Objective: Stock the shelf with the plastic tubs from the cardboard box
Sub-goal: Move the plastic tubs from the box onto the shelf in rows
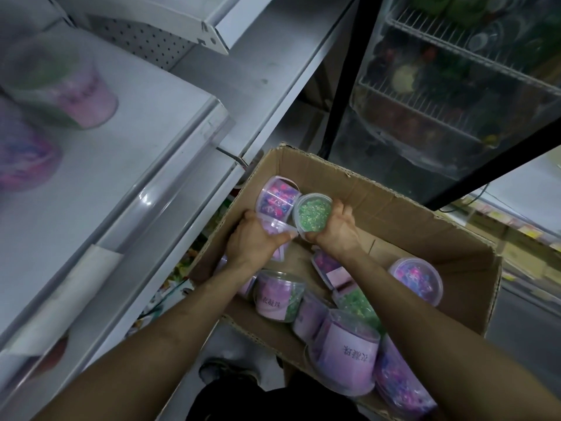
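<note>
Plastic tubs (279, 296) lie in the cardboard box (379, 189); my left hand (255, 237) grips a purple-bead tub (277, 197), my right hand (337, 227) a green-bead tub (312, 212) just beside it.

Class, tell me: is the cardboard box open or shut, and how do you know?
Open: the cardboard box has its top flaps spread, and plastic tubs show inside.

Shelf tubs (69, 86) blurred, one cut by left edge; cooler contents (425, 83) indistinct.
</note>
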A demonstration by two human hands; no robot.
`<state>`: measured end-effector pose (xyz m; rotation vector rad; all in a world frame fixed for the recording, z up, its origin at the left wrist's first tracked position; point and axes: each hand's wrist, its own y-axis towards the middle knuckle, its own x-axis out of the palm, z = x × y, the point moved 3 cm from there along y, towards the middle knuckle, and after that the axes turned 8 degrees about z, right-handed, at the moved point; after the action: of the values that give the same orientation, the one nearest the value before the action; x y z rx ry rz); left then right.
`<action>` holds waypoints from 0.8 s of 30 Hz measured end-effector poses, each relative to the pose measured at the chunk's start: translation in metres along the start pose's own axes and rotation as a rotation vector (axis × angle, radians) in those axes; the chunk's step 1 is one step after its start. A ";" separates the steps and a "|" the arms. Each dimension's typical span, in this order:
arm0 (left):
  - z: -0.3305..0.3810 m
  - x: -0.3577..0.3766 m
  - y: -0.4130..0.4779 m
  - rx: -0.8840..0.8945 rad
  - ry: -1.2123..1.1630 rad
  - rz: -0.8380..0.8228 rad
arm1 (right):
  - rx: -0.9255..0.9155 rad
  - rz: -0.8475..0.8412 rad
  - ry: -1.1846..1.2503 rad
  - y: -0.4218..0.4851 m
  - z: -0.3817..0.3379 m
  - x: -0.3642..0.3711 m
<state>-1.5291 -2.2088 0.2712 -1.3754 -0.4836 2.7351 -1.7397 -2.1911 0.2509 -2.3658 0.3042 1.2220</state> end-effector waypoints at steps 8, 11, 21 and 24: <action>0.007 -0.039 -0.017 0.122 -0.163 0.001 | -0.029 0.047 -0.091 -0.007 -0.006 -0.003; 0.013 -0.048 -0.023 0.169 -0.182 0.019 | -0.077 0.110 -0.095 -0.013 -0.004 -0.008; 0.033 -0.096 -0.040 0.271 -0.340 0.025 | -0.204 0.126 0.287 -0.033 -0.010 -0.052; 0.033 -0.114 -0.038 0.279 -0.388 0.045 | -0.179 0.090 0.462 -0.035 -0.019 -0.069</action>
<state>-1.4900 -2.2013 0.3898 -0.8064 -0.0730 2.9690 -1.7526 -2.1703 0.3268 -2.8052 0.4671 0.7490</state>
